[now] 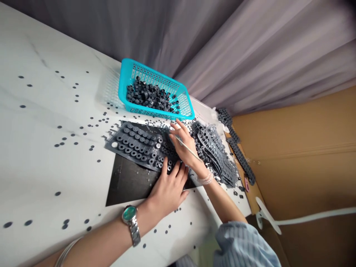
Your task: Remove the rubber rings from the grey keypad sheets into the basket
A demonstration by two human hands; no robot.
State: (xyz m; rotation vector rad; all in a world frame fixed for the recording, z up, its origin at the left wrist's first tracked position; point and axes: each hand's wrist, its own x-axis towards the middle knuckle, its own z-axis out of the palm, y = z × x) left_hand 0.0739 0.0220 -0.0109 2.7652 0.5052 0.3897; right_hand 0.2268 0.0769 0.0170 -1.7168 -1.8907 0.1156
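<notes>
Hands: I see my left hand (169, 189) spread flat, fingers apart, pressing on the near corner of the grey rubber sheet (136, 144). My right hand (185, 146) is closed around a thin stick (189, 149), its fingertips on the sheet's far corner. The two hands are close together but not touching.
Sheet: it lies on a black mat (128, 183) in the middle of the worktop (41, 129), with rows of ring-shaped pieces standing up from it.
Basket: a turquoise basket (125, 85) partly filled with dark rings sits just beyond the sheet, almost touching its far edge.
Pile: stripped sheets (217, 155) are stacked right beside my right wrist, reaching the worktop's edge.
Edges: dark strips (239, 152) hang over that edge, against a cardboard wall (300, 141). A grey curtain (222, 48) closes off the far side.
Open room: the broad left stretch of the worktop holds only scattered small discs (59, 139).
</notes>
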